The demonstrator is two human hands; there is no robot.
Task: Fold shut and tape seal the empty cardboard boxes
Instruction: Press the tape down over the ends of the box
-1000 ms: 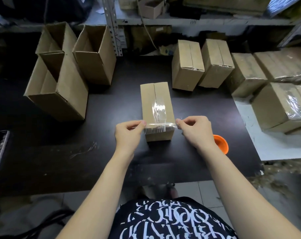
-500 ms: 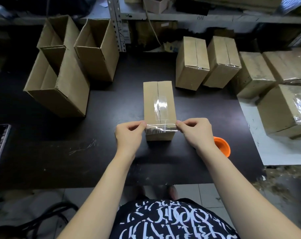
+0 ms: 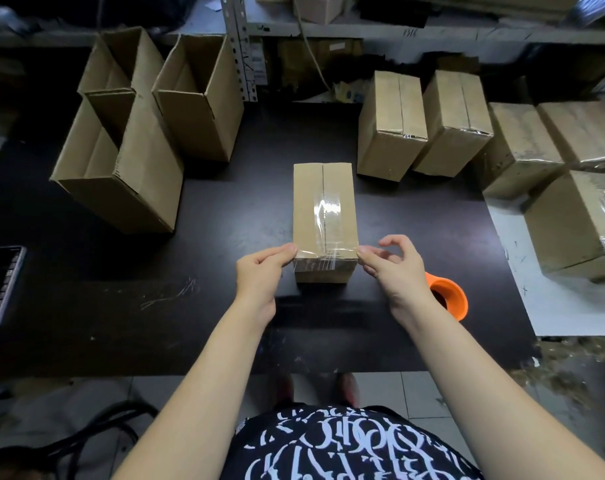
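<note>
Head view is showing the cardboard box (image 3: pixel 323 216) lying straight ahead of the person, in the middle of the black table (image 3: pixel 190 306), its long axis running directly away from the body. The near end is sitting between the two hands, so both are equally close, one at each near corner.

The left hand (image 3: pixel 259 271) is pinching the left end of a clear tape strip (image 3: pixel 325 253) with thumb and forefinger at the near left corner. The right hand (image 3: pixel 389 263) is pressing or pinching the strip's other end at the near right corner with its thumb, while its remaining fingers are curling loosely above; the exact grip is hard to make out. The strip is lying crosswise over the near top edge and appears ready to be folded down the sides.

The box is looking shut, flaps meeting along a centre seam, with glossy tape running lengthwise over that seam. Open boxes (image 3: pixel 121 161) are standing to the far left, sealed boxes (image 3: pixel 391 123) to the far right, and an orange holder (image 3: pixel 448 296) is resting just beside the right wrist.
</note>
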